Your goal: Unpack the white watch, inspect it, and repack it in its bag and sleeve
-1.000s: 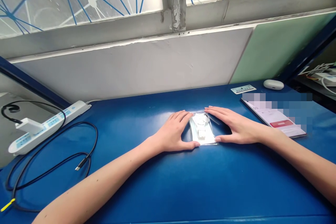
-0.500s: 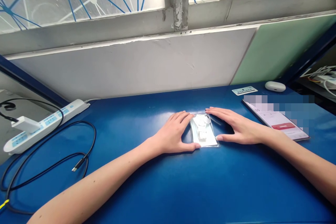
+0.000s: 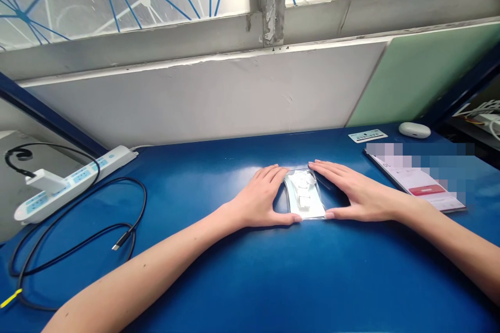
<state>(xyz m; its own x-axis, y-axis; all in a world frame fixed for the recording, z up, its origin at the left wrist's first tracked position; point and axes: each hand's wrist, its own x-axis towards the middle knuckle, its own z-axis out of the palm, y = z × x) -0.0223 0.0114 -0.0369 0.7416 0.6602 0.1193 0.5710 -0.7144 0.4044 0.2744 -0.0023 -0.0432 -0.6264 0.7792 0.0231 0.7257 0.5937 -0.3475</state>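
A small clear plastic packet [image 3: 308, 212] lies flat on the blue table, with white pieces and a pale card inside; I cannot make out what the pieces are. My left hand [image 3: 261, 196] rests along its left side, fingertips at the far left corner and thumb at the near edge. On the other side, my right hand [image 3: 357, 192] touches the far right corner with its fingers and the near right corner with its thumb. Both hands are open, thumbs spread well away from the fingers, framing the packet between them.
A phone [image 3: 422, 184] with a lit screen lies right of my right hand. Behind it are a white card [image 3: 367, 136] and a white earbud case [image 3: 414, 130]. At left stand a power strip [image 3: 78, 182] with a white charger [image 3: 47, 182] and a looped black cable [image 3: 144, 203].
My right thumb has come in to the packet's near right corner, and the right fingers have settled at its far corner. The left hand keeps its place; the whole view has shifted slightly.
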